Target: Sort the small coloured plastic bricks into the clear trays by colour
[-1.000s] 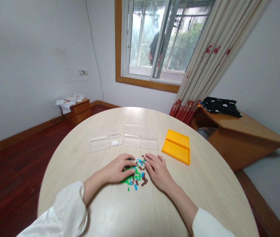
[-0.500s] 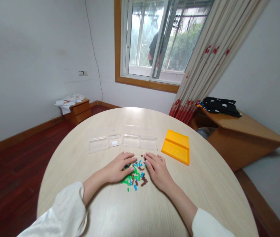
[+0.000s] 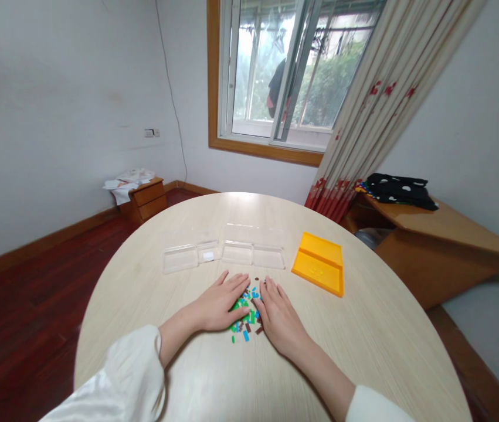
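Observation:
A pile of small green, blue and brown building bricks [image 3: 245, 313] lies on the round table [image 3: 240, 375]. Along the pile's left side my left hand [image 3: 220, 302] rests palm down with its fingers stretched out, partly covering some bricks. My right hand [image 3: 281, 313] lies on the opposite side, fingers extended, over the brown bricks at that edge. Neither hand grips a brick that I can see. Beyond the hands stand clear plastic boxes [image 3: 180, 258] in a row. To the right of them is an open yellow case [image 3: 318, 275] with a few small yellow pieces inside.
One clear box contains a small white piece [image 3: 208, 256]. Past the table are a window, a long curtain [image 3: 363, 123], and a wooden desk [image 3: 451, 246] with dark cloth on it. A small cabinet [image 3: 148, 199] with papers on top stands at the left.
My hands have come closer together around the bricks, now covering more of the pile's sides. The whole view has shifted slightly.

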The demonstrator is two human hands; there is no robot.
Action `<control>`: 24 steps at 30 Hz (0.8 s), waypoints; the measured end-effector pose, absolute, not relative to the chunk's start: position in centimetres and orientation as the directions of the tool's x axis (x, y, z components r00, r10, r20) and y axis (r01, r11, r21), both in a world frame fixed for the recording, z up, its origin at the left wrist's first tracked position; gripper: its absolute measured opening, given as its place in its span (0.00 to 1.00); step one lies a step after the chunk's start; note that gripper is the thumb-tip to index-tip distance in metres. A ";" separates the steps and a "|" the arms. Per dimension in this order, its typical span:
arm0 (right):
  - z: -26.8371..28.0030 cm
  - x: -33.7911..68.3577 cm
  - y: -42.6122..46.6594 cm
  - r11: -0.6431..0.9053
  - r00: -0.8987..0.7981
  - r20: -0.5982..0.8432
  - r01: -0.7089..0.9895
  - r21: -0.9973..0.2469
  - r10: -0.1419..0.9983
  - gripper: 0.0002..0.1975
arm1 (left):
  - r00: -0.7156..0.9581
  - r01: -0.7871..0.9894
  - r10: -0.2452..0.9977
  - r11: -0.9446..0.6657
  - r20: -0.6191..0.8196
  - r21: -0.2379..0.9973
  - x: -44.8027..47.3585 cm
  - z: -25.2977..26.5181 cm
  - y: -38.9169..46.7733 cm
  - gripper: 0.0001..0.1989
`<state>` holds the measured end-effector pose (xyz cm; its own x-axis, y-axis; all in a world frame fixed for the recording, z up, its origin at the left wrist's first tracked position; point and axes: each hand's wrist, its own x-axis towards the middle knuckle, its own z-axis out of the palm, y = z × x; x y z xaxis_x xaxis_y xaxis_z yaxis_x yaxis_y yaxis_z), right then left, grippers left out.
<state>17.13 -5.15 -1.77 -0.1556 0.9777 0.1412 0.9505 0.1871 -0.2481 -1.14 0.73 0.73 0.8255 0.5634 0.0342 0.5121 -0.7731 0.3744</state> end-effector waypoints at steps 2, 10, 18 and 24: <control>-2.1 16.8 -5.5 0.187 -0.157 0.133 0.948 -0.256 0.979 0.29 | 0.836 0.505 0.548 -0.789 0.030 0.350 -1.0 0.6 0.6 0.33; -3.4 16.0 -7.0 0.210 -0.186 0.104 0.924 -0.319 0.977 0.29 | 0.844 0.476 0.535 -0.774 0.028 0.417 -0.5 0.7 -0.9 0.32; -3.6 15.3 -8.1 0.237 -0.217 0.096 0.916 -0.323 0.971 0.29 | 0.856 0.448 0.516 -0.741 -0.002 0.500 -0.1 1.5 -1.9 0.31; -2.3 14.6 -8.6 0.235 -0.229 0.058 0.910 -0.340 0.972 0.29 | 0.849 0.403 0.527 -0.698 0.043 0.592 0.1 2.1 -1.9 0.24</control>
